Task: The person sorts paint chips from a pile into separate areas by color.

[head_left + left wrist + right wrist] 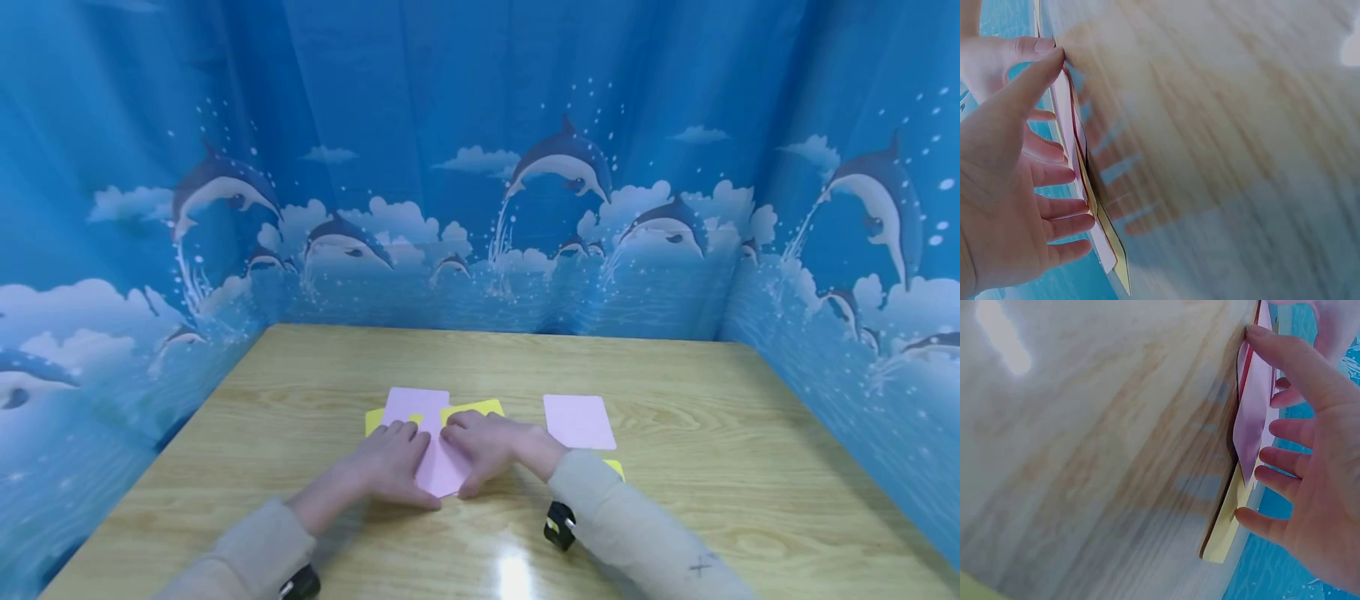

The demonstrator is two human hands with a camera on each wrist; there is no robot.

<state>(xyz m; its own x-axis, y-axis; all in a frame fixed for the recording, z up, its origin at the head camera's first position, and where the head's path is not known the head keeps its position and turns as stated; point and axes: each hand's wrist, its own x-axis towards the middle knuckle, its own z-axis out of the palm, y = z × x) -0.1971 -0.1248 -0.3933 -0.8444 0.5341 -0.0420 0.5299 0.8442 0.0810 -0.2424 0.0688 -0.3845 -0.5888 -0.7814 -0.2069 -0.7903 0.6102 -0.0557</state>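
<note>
Several pink and yellow cards with rounded corners overlap flat on the table. A pink card (442,468) lies nearest, between both hands. My left hand (390,467) rests on the pile's left side, fingers spread and fairly straight, thumb by the near edge. From the right, my right hand (487,446) touches the pile the same way, with its fingertips over a yellow card (480,408). Another pink card (416,402) shows behind the left fingers, beside a yellow corner (372,419). The right wrist view shows the pink card (1254,428) slightly raised at its edge.
A separate pink card (579,422) lies to the right, with a yellow card's corner (615,467) peeking from behind the right sleeve. The wooden table (675,400) is bordered by a blue dolphin-print curtain (420,100). A black device (558,525) sits at the right wrist.
</note>
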